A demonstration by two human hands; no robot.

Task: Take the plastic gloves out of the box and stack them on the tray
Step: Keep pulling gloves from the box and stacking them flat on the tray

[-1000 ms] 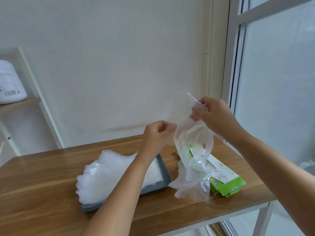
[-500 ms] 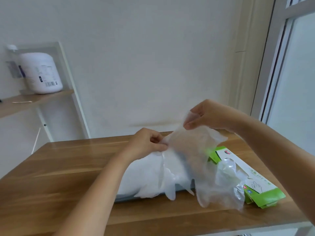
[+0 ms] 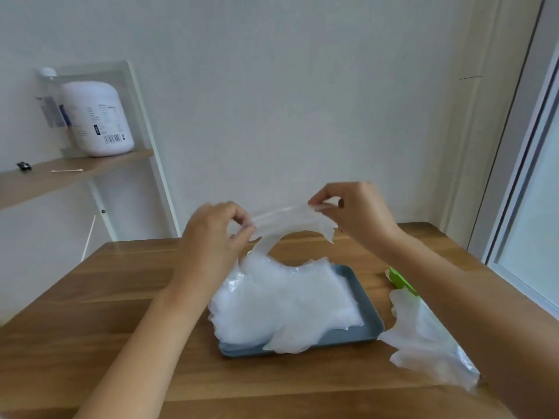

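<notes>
Left hand (image 3: 211,234) and right hand (image 3: 357,213) each pinched one end of a glove (image 3: 287,222) in their fingers (image 3: 242,219) above the tray (image 3: 372,331), which bore a thick stack (image 3: 287,300); the box (image 3: 399,279) and loose gloves (image 3: 423,337) lay right of the tray, so likely more to go.

The green box (image 3: 400,280) is mostly hidden behind the right arm (image 3: 472,313) — the white jug's (image 3: 99,116) label is too blurry to read.

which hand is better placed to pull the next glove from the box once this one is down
Right, likely. The right hand sits nearer the green box, which lies right of the tray under that forearm. The left hand is at the tray's left side. Both pinch the held glove.
</notes>
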